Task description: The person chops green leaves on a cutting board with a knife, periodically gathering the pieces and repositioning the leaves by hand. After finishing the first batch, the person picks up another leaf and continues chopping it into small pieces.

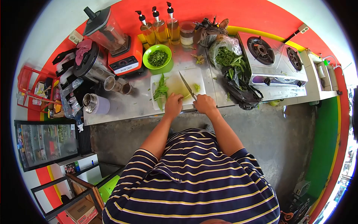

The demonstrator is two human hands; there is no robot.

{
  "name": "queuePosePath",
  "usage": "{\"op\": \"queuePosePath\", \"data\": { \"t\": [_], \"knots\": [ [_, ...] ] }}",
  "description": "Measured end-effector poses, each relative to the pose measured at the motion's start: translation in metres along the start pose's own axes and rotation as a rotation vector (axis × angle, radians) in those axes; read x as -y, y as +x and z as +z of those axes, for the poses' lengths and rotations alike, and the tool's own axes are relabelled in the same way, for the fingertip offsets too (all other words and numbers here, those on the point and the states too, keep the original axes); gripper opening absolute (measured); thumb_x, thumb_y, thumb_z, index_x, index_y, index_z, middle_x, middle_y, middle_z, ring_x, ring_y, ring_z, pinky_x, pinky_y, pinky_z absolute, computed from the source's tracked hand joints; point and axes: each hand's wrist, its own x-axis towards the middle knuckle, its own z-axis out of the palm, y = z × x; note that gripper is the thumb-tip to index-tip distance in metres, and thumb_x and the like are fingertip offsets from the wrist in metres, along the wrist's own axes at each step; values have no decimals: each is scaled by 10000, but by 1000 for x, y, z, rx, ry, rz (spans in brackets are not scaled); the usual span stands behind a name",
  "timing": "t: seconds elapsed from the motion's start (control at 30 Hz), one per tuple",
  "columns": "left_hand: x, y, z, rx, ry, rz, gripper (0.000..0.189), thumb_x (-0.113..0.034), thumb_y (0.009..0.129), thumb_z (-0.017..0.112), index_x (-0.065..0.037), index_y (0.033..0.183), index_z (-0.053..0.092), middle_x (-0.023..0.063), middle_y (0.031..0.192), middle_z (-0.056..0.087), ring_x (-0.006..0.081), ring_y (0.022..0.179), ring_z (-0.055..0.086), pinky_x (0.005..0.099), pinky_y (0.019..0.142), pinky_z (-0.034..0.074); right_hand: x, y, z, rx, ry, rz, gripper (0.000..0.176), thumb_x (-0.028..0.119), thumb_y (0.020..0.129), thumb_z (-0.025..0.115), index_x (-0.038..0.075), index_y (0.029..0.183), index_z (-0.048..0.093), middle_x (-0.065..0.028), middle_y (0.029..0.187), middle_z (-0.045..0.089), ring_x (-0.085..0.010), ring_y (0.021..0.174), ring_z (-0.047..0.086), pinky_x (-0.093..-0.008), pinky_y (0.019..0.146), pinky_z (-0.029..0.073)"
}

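Note:
My right hand [205, 103] is closed round the handle of a kitchen knife [187, 85], whose blade points up and left across a white cutting board [153, 105]. On the board's near half, my left hand [173, 105] has its fingers curled together; what they hold, if anything, is too small to name. Long green leaves [161, 90] lie on the board's left side, just beyond that hand. To the right of the blade sits a small heap of chopped greens [197, 87]. Behind the board stands a lime green bowl [168, 51] with chopped leaves [157, 58] in it.
An orange blender [126, 61] and a lilac tumbler [100, 103] stand left on the steel counter [128, 110]. Pump bottles [159, 29] line the back. Plastic bags of greens [226, 56] and a two-burner gas stove [276, 59] are on the right.

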Motion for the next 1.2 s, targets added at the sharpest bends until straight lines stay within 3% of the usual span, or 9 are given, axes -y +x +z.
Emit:
{"op": "queuePosePath", "data": {
  "t": [0.17,0.33,0.83,1.2],
  "knots": [
    [1,-3,2,-2,37,-1,250,-61,868,602,-123,1073,731,134,927,572,339,887,608,451,778,497,6,6,13,39,-152,17,305,267,925,626,-4,1059,667,-217,1060,720,-377,1006,703,-460,881,555],
    [-3,-6,-1,23,-2,-8,300,-56,876,595,-153,1123,734,131,948,564,337,913,607,450,787,499,17,11,25,123,-227,93,338,128,900,599,-38,1191,548,-224,1074,720,-348,1044,706,-424,873,564],
    [15,15,-6,174,-79,14,290,-3,832,630,-77,1089,744,175,864,580,326,813,633,405,768,505,24,21,9,221,-248,60,424,133,881,619,-39,1234,459,-232,1106,713,-351,1060,703,-427,914,544],
    [21,21,-4,220,-165,-55,315,9,816,658,-81,1102,755,184,909,629,301,824,675,374,788,531,28,27,0,267,-239,63,452,139,855,636,-49,1227,461,-250,1115,706,-361,1065,699,-446,906,534]
  ]
}}
